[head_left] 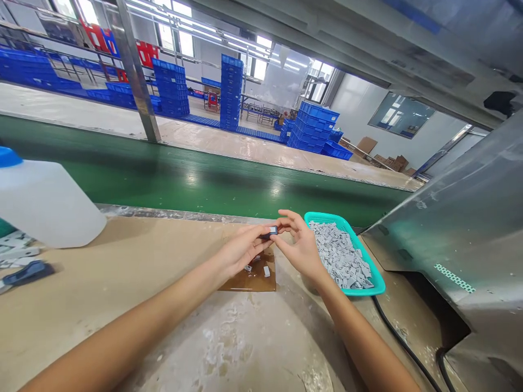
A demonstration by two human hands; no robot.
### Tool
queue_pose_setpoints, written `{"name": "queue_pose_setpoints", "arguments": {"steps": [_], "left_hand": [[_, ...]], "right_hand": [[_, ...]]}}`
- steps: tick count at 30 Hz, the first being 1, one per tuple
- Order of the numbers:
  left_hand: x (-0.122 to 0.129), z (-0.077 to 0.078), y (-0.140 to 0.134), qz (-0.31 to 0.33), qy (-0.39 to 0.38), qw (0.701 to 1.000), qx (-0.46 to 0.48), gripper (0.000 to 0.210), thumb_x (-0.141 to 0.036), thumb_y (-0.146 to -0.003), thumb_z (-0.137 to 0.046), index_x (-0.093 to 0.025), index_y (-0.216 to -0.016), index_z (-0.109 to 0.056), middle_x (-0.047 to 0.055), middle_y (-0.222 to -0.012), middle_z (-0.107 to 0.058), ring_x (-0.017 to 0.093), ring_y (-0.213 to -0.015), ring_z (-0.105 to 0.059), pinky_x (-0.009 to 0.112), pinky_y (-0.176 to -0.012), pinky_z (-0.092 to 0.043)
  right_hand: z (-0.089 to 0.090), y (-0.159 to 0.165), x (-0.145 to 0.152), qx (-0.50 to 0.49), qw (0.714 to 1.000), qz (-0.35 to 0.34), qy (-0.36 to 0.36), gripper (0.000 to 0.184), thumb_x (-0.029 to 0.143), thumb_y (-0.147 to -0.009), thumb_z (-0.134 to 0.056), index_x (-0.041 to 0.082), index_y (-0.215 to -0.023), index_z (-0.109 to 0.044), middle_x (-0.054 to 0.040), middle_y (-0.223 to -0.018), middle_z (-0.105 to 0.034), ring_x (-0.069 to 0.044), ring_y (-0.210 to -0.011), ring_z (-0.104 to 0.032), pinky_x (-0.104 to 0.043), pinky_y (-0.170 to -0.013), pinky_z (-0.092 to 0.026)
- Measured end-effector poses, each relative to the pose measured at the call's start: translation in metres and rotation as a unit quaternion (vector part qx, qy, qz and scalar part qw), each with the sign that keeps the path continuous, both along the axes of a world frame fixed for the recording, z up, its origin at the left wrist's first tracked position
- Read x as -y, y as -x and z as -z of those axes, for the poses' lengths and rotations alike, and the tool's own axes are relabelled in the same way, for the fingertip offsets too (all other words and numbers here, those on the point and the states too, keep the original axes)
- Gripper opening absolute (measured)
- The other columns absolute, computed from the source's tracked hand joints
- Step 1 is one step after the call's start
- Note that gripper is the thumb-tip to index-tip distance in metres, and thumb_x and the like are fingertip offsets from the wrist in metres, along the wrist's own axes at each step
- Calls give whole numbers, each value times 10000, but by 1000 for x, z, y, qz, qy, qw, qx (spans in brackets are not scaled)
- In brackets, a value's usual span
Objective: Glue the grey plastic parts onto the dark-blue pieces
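Note:
In front of me, a small dark blue-black plastic part with a light grey piece on its upper face is held between both hands. My left hand grips its left end, thumb on top and fingers beneath. At the right end, the thumb and a fingertip of my right hand close on it, while another finger sticks out. Under my hands lies a wet brown board. A loose grey piece rests on it, with other small pieces partly hidden by my left hand.
A turquoise basket full of grey pieces stands at right, beside a metal housing and black cable. At left are a white jug and a dark-handled tool. A green conveyor belt runs behind the worktable.

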State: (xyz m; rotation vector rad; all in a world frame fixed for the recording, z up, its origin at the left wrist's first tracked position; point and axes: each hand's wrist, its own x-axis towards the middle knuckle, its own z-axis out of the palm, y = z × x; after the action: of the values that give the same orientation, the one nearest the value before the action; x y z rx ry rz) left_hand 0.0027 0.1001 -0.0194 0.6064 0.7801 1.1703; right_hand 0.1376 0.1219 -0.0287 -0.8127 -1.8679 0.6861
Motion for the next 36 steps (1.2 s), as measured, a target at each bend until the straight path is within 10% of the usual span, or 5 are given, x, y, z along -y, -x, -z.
{"name": "queue_pose_setpoints", "arguments": {"steps": [7,17,25,30,36], "left_hand": [[-1,-16,19,149,-8,982,-114,111,-192,-671,-609,-103,-711,-662,74,-691,-664,156,-676,-632,284,-740,-496],[-1,-21,18,47,-37,994,-96,92,-136,-676,-587,-96,-706,-665,68,-722,-681,138,-710,-629,283,-806,-496],[-21,-10,42,-31,-58,984,-166,121,-198,-700,-595,-97,-718,-659,84,-766,-687,157,-795,-634,291,-879,-460],[-21,-5,38,-37,-57,987,-147,198,-184,-666,-643,-139,-855,-605,79,-919,-671,159,-901,-611,318,-921,-414],[-20,-4,36,-52,-43,985,-157,209,-156,-665,-637,-153,-845,-530,104,-1033,-631,163,-847,-626,317,-830,-453]], "right_hand": [[-12,-3,4,-42,996,-64,46,455,131,-671,-576,226,-1097,-445,-5,-832,-585,-126,-762,-557,-307,-755,-477],[-19,-2,6,-48,998,-25,23,493,172,-698,-573,232,-1160,-411,-42,-956,-600,-156,-893,-558,-350,-825,-461],[-33,-48,-21,38,990,137,20,505,245,-712,-543,204,-1197,-411,-64,-951,-610,-179,-856,-568,-370,-775,-475],[-34,-86,-37,314,908,277,6,428,180,-684,-540,155,-1111,-533,-103,-1003,-609,-222,-869,-571,-367,-771,-455],[-15,-104,-49,509,827,178,160,346,94,-628,-577,142,-965,-640,-83,-967,-652,-209,-850,-604,-263,-736,-456]]}}
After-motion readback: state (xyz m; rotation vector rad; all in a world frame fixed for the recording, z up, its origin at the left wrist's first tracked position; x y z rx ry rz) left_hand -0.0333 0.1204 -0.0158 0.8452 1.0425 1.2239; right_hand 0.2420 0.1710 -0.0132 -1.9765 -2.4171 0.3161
